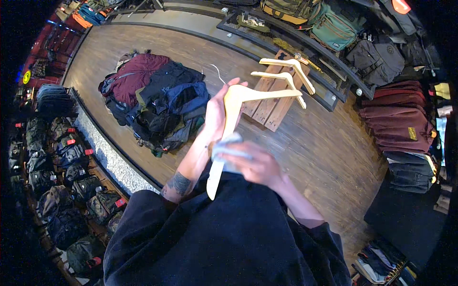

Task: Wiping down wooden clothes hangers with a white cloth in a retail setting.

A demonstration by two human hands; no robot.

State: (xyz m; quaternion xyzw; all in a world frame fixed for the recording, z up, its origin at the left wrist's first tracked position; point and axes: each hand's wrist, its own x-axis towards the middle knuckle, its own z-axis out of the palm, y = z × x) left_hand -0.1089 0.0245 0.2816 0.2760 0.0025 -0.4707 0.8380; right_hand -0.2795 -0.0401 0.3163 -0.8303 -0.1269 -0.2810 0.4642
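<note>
My left hand [216, 114] is closed around the middle of a pale wooden hanger [262, 95], just below its metal hook. One arm of the hanger points right, the other down toward my body. Wrapped over that lower arm is a light grey-blue cloth [228, 147], pinched in my right hand [259, 163], which is blurred by motion. Beyond the hanger, two more wooden hangers, one farther [281, 62] and one nearer [272, 74], lie on a slatted wooden bench [273, 114].
A heap of dark and maroon jackets [157, 90] lies on the wood floor [329, 143] ahead left. Backpacks [334, 31] stand on a dark metal-edged rack at the far right. Racks of maroon garments [398, 117] line the right; bags [74, 190] fill shelves at left.
</note>
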